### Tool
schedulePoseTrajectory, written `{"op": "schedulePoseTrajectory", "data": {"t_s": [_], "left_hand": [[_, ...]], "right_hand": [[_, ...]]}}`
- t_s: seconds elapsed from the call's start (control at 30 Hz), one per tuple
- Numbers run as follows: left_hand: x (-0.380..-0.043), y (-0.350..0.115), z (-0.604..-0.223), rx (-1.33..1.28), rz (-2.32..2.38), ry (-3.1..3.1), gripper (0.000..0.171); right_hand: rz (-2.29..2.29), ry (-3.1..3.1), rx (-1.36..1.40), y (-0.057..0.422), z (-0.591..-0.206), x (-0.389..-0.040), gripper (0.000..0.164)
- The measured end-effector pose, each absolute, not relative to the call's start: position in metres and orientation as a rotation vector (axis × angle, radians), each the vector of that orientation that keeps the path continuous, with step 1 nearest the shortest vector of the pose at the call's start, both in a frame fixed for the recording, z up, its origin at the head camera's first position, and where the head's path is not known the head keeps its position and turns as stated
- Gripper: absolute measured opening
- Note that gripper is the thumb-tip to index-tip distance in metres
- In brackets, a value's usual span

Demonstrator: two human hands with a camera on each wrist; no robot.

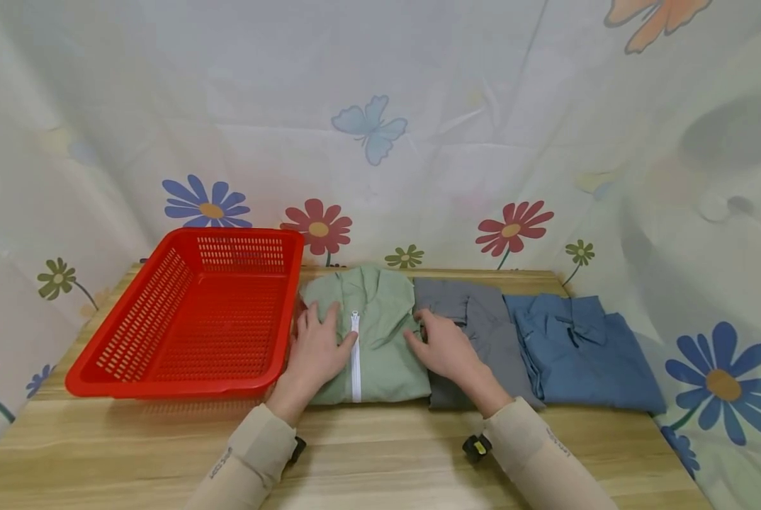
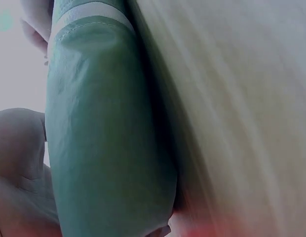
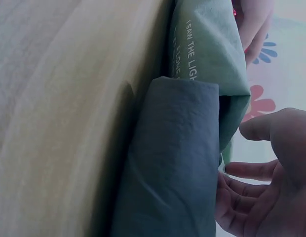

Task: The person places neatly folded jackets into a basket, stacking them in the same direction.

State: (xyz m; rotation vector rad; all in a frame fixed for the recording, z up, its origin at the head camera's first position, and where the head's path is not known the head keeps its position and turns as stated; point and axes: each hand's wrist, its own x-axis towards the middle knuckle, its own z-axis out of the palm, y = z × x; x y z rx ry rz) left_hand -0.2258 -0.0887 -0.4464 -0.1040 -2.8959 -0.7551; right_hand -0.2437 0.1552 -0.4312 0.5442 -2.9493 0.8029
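A folded light green jacket (image 1: 390, 368) with a white zipper (image 1: 356, 354) lies flat on the table. My left hand (image 1: 319, 343) rests on its left part, fingers spread and the thumb beside the zipper. At the jacket's right edge is my right hand (image 1: 447, 343), thumb over the green cloth and fingers near the seam with a folded grey garment (image 1: 495, 347). The right wrist view shows that thumb and those fingers apart, with white lettering on the jacket's (image 3: 207, 49) side. In the left wrist view the jacket's rounded front fold (image 2: 106, 133) stands beside the palm.
A red plastic basket (image 1: 179, 388) with slotted walls stands left of the jacket, close against it. Farther right, a folded blue garment (image 1: 600, 361) lies beside the grey one. The wooden table (image 1: 380, 453) ends at a flower-printed curtain (image 1: 419, 191) behind.
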Motion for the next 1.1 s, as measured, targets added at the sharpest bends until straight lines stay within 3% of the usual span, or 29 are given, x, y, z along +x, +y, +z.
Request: {"op": "schedulePoseTrajectory", "data": {"t_s": [0.33,0.6,1.1], "left_hand": [[-0.227,-0.085,-0.446,0.066,-0.824,-2.969,0.088],[-0.231,-0.086,-0.448,0.183,-0.892,-3.005,0.094],[-0.240,-0.093,-0.447,0.213,-1.009,-2.987,0.091]], "right_hand": [[1.056,-2.950,0.503,0.157,-0.438,-0.250,0.039],[1.095,-3.023,0.427,0.155,-0.440,-0.255,0.044],[1.180,-3.041,0.482,0.145,-0.443,-0.259,0.055]]}}
